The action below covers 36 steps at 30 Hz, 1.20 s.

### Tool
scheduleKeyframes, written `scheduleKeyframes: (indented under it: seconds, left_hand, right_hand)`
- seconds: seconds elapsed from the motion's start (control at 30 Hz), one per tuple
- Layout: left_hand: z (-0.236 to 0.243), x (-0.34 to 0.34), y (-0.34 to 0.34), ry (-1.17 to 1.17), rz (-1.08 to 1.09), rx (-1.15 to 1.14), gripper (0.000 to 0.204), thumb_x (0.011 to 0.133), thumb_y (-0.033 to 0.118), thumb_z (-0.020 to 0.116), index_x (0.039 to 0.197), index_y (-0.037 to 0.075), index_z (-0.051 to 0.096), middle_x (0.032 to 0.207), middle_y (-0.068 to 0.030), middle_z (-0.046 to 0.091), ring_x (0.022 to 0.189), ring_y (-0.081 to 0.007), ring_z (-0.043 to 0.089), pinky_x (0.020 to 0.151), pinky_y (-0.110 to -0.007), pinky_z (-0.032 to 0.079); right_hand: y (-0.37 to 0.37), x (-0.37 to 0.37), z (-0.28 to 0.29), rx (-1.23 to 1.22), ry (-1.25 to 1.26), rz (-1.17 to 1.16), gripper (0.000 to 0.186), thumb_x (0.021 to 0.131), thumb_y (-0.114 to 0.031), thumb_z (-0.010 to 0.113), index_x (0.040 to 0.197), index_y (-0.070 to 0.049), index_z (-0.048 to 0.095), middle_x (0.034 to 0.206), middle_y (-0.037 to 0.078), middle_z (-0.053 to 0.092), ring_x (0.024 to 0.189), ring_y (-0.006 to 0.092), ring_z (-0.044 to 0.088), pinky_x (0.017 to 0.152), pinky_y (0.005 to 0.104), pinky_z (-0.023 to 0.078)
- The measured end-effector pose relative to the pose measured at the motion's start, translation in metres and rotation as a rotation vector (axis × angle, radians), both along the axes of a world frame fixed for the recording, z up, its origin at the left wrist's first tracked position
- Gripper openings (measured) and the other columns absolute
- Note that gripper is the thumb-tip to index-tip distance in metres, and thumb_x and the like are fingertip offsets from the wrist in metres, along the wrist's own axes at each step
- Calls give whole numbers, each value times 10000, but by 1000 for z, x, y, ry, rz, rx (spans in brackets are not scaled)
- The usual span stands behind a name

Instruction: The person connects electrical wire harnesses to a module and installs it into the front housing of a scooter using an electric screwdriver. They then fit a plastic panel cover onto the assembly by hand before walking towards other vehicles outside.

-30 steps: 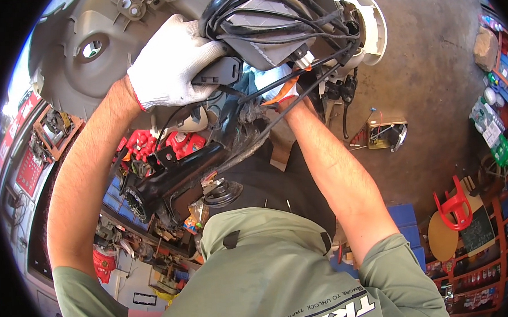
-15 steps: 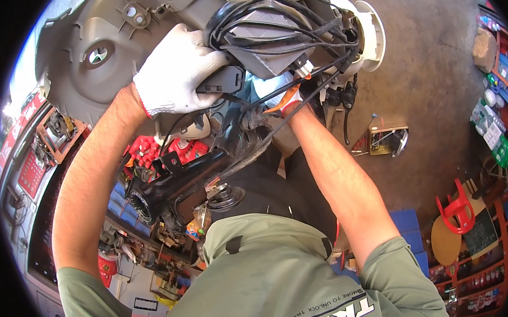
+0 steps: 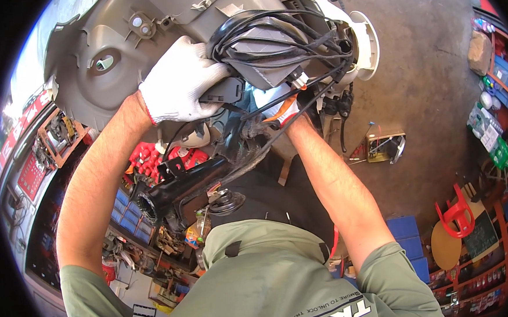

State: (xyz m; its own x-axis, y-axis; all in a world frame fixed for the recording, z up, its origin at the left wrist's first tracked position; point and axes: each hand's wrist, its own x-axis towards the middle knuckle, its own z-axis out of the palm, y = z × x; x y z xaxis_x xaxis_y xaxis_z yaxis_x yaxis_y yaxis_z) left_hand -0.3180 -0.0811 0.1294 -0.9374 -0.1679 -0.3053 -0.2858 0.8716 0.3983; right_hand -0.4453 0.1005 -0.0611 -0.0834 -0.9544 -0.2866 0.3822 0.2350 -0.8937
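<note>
My left hand [image 3: 177, 85], in a white knit glove, grips a dark plastic piece [image 3: 221, 92] beside coiled black cables [image 3: 276, 41]. Behind them sits a large grey plastic panel [image 3: 77, 76], with a white round part [image 3: 366, 44] at its right. My right hand [image 3: 274, 102], gloved, reaches under the cables near an orange strip [image 3: 284, 107]; its fingers are mostly hidden, so what they hold is unclear. A black tubular frame [image 3: 177, 186] with wires runs diagonally below my hands.
Concrete floor [image 3: 417, 73] lies to the right, with a small metal box [image 3: 386, 147] on it. Blue blocks [image 3: 404, 236], a red plastic stool [image 3: 455, 216] and cluttered shelves [image 3: 494, 277] stand at the right. A workbench with parts [image 3: 126, 253] is at lower left.
The panel, cables and both my hands have shifted slightly down in the view. My left hand keeps its grip on the dark piece; my right hand stays under the cables.
</note>
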Motion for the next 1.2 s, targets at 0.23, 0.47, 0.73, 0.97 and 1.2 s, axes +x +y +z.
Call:
scheduleKeyframes:
  seconds: [0.23,0.47,0.73,0.97,1.2]
  left_hand:
    - [-1,1,1,-11,-1,-3,442,657,379,773,971,92,652,829,-89,592,881,-278,552,815,-409,405]
    - [-1,-1,-1,10,-3,10,420,662,374,764,955,93,659,815,-91,583,861,-283,547,811,-409,408]
    - [4,-1,-2,-46,-14,22,444,650,405,771,942,90,660,847,-102,599,876,-286,570,803,-413,412]
    - [-1,-4,-3,8,-18,5,435,647,384,773,943,89,653,832,-96,596,871,-290,565,796,-413,413]
    - [-4,2,-1,49,2,40,500,643,349,766,1034,57,655,908,-127,611,892,-314,565,806,-427,412]
  right_hand:
    - [2,-8,11,-198,256,108,390,959,-143,542,1325,-22,600,1347,196,624,1247,332,599,1047,416,492]
    - [5,-11,7,-187,272,156,448,972,-189,505,1389,-40,574,1396,217,587,1280,379,569,1095,449,450]
    - [15,-7,-4,-55,158,146,432,994,-214,525,1396,-63,572,1399,169,594,1290,323,566,1102,435,441]
    - [37,9,-49,112,-114,-17,473,960,-277,496,1400,-127,579,1431,155,571,1344,344,515,1141,452,391]
    - [36,3,-23,75,557,186,300,937,-132,557,1203,-26,645,1101,108,726,993,269,695,859,334,548]
